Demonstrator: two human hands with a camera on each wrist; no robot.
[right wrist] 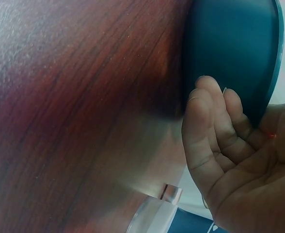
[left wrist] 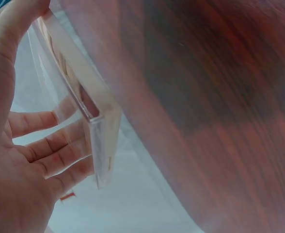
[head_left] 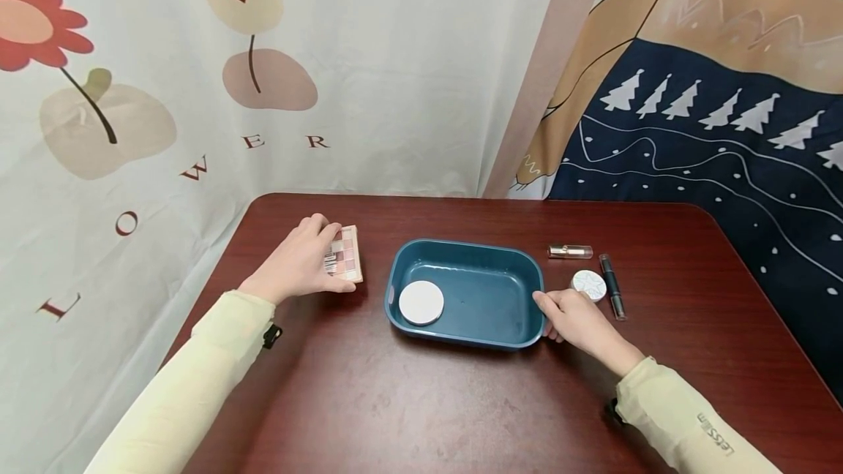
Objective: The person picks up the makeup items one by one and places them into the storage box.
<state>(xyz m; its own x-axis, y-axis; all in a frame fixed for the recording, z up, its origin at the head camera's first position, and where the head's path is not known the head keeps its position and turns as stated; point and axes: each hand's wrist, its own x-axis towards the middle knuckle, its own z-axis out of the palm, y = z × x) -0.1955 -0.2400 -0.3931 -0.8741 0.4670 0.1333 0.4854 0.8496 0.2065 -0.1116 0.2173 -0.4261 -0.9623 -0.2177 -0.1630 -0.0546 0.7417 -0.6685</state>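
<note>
My left hand [head_left: 296, 258] grips an eyeshadow palette [head_left: 346, 254] at the left of the table, thumb on the near edge and fingers at the far edge. In the left wrist view the palette [left wrist: 100, 116] is tilted on edge, with a clear lid. At the tray's right end my right hand [head_left: 582, 322] pinches the rim of the blue tray [head_left: 490, 298], thumb on top. The right wrist view has its fingers [right wrist: 198, 126] curled against the outer wall of the tray [right wrist: 234, 48]. A white round disc, perhaps a compact [head_left: 421, 303], lies inside the tray at left.
Right of the tray are a lipstick tube [head_left: 569, 251], a round white case [head_left: 589, 284] with a star-like pattern, and a dark slim double-ended tube [head_left: 612, 287]. The wooden table [head_left: 421, 401] backs onto printed curtains [head_left: 408, 72].
</note>
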